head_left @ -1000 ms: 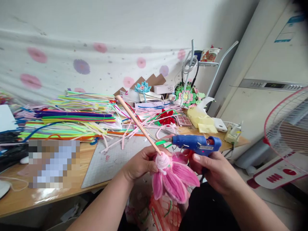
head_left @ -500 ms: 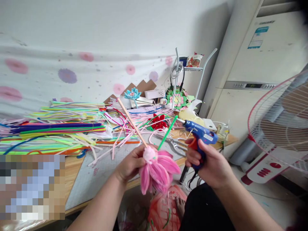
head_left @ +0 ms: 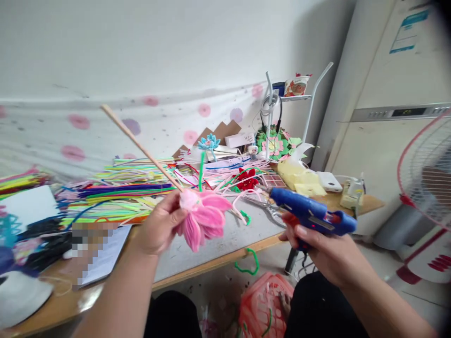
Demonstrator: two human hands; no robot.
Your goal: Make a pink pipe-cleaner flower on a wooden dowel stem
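Observation:
My left hand point(head_left: 160, 227) is closed around the base of a pink pipe-cleaner flower point(head_left: 207, 218), its petals pointing down and to the right. From the flower's pale base a wooden stick point(head_left: 141, 149) slants up to the left, and a short green pipe cleaner point(head_left: 201, 172) stands upright. My right hand point(head_left: 317, 241) grips a blue hot glue gun point(head_left: 299, 206) with fingers at its orange trigger. The gun's nozzle points left, apart from the flower. Below both hands lies a grey cutting mat point(head_left: 211, 241).
Bundles of coloured pipe cleaners point(head_left: 123, 190) cover the table's back. Scissors point(head_left: 273, 211) and a red flower point(head_left: 245, 180) lie near the glue gun. A curled green piece point(head_left: 248, 265) shows past the front edge, above a red basket point(head_left: 262, 305). A fan point(head_left: 430, 164) stands right.
The flower and stick have moved left and up, away from the glue gun. The gun is farther right and more level. My view has shifted, showing more of the table's left side.

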